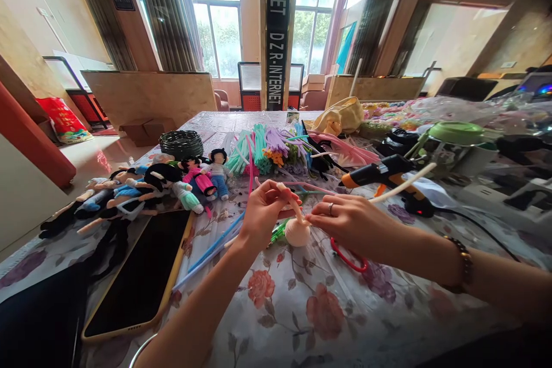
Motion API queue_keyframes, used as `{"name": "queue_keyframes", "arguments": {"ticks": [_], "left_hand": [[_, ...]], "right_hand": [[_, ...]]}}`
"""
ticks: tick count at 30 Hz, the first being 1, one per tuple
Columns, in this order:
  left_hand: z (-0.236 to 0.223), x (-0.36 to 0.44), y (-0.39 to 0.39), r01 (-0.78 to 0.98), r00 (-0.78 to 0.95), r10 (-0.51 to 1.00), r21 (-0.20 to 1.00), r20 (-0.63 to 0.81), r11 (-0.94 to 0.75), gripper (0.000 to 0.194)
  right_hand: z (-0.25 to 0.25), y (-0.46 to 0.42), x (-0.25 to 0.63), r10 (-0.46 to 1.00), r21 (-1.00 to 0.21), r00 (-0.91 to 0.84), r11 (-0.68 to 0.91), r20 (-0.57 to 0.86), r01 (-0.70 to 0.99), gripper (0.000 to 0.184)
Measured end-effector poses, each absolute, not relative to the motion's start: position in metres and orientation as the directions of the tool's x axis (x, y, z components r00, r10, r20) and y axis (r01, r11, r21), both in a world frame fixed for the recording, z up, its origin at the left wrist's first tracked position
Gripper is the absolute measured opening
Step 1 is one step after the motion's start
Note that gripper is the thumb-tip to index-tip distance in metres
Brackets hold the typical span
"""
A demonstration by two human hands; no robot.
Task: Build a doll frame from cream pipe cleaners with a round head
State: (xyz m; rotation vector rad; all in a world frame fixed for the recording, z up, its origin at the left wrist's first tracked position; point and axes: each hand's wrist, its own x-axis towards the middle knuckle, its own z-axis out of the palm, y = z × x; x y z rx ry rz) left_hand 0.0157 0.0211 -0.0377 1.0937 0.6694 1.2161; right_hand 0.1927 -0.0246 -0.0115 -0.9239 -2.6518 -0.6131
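Note:
A pale peach ball (297,234), seemingly wound from pipe cleaner, hangs just above the flowered tablecloth between my hands. From its top a peach pipe cleaner (295,204) rises toward my left hand (265,213), whose thumb and fingers are closed on it. My right hand (351,221), wearing a ring, pinches the pipe cleaner close to the ball's top; its fingertips partly hide the contact. A long pale stem (407,181) sticks out beyond the right hand; whether it joins the ball is hidden. Green pipe cleaners (279,232) lie behind the ball.
Small dolls (172,181) and a phone (140,270) lie at left. Bundled coloured pipe cleaners (276,149) sit behind my hands. An orange-and-black glue gun (379,171) with a cord lies at right, near a red loop (349,257). A dark wire coil (181,142) stands behind the dolls.

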Motion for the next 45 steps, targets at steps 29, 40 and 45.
{"name": "queue_keyframes", "arguments": {"ticks": [29,40,45], "left_hand": [[-0.04,0.018,0.021,-0.487,0.18,0.983,0.871,0.028,0.064,0.035],[-0.041,0.018,0.021,-0.486,0.17,0.984,0.873,0.05,0.039,0.035],[-0.042,0.019,0.021,-0.5,0.177,0.983,0.864,0.044,0.051,0.034]], "right_hand": [[-0.032,-0.034,0.2,0.434,0.418,-0.706,0.588,0.56,0.693,0.031],[-0.036,-0.034,0.189,0.477,0.43,-0.716,0.579,0.51,0.692,0.033],[-0.047,-0.035,0.19,0.457,0.411,-0.677,0.554,0.577,0.724,0.028]]}}
